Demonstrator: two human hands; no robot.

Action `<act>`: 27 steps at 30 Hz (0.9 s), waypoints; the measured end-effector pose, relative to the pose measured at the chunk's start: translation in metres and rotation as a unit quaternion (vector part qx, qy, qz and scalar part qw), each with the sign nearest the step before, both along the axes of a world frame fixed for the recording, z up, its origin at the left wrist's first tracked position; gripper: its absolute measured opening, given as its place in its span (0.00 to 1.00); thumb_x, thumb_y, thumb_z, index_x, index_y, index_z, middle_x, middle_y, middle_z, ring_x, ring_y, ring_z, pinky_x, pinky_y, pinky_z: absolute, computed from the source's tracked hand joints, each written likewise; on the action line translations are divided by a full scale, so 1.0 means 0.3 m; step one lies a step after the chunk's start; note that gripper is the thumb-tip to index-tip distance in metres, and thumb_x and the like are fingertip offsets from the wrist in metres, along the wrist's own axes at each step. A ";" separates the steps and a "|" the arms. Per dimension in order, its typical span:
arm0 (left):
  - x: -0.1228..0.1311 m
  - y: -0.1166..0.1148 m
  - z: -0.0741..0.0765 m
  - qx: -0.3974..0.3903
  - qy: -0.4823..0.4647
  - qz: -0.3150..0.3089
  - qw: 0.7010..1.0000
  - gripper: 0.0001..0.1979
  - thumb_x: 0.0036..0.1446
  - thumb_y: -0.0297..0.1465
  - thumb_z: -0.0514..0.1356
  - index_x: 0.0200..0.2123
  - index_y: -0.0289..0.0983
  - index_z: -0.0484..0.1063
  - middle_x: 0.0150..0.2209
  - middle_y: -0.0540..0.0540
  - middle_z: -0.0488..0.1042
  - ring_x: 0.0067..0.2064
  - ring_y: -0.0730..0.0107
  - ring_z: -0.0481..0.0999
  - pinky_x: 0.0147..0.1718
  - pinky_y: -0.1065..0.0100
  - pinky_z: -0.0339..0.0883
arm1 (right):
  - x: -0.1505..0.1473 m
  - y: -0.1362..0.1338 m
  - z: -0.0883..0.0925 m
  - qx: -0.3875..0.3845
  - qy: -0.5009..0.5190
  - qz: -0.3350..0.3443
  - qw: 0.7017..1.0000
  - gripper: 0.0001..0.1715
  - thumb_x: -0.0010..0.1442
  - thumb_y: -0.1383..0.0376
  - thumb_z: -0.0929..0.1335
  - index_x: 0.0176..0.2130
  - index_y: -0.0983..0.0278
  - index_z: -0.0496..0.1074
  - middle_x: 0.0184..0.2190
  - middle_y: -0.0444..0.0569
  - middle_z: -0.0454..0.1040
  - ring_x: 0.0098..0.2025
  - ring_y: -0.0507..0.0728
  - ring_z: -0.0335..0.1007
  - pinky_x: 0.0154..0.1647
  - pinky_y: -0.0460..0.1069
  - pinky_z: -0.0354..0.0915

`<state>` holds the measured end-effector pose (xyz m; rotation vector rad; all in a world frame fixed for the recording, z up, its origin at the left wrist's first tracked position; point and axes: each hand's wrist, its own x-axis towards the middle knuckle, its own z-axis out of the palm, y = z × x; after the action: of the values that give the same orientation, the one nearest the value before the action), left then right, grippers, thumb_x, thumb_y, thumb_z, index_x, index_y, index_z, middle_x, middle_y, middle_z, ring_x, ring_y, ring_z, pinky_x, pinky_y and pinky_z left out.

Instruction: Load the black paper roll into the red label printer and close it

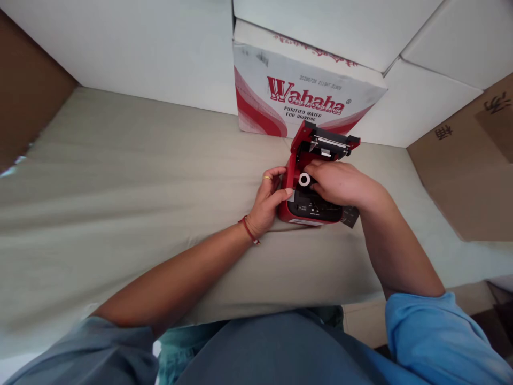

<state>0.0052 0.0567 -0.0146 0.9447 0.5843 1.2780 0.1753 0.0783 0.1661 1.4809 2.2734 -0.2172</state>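
Observation:
A small red and black printer sits on the grey-green cloth of the table, its lid swung up and open. My left hand grips the printer's left side, thumb on its top edge. A gold ring is on one finger and a red cord on the wrist. My right hand reaches over the open bay, fingers closed on a small white paper roll whose round end faces left. The bay under my right hand is hidden.
A white and red Wahaha water carton stands right behind the printer against white boxes. Brown cardboard lies at the right, more brown board at the far left. A dark flat piece pokes out beside the printer.

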 end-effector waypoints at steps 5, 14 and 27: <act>-0.003 0.001 -0.001 0.002 0.001 -0.001 1.000 0.34 0.56 0.49 0.76 0.61 0.46 0.70 0.63 0.44 0.77 0.65 0.53 0.77 0.67 0.52 0.69 | 0.015 -0.039 0.047 0.054 0.030 -0.064 0.996 0.16 0.78 0.61 0.68 0.59 0.63 0.78 0.53 0.59 0.87 0.49 0.68 0.83 0.42 0.56 0.64; -0.007 -0.003 0.018 -0.004 -0.006 -0.001 1.000 0.34 0.55 0.48 0.77 0.59 0.45 0.71 0.60 0.45 0.79 0.63 0.55 0.78 0.67 0.53 0.69 | -0.055 -0.013 -0.006 0.058 -0.027 -0.069 0.996 0.17 0.73 0.68 0.68 0.54 0.62 0.85 0.49 0.63 0.89 0.48 0.71 0.84 0.40 0.57 0.65; -0.001 -0.003 0.006 0.009 0.020 0.003 1.000 0.34 0.58 0.51 0.75 0.60 0.46 0.69 0.63 0.43 0.77 0.65 0.52 0.77 0.69 0.49 0.70 | 0.073 -0.231 -0.013 0.184 0.282 0.008 0.942 0.18 0.80 0.63 0.67 0.57 0.58 0.86 0.54 0.52 0.90 0.53 0.64 0.86 0.57 0.59 0.78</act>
<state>0.0048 0.0558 -0.0129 0.9857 0.6088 1.2746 0.1973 0.0089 0.1621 1.7557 2.9078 -0.2465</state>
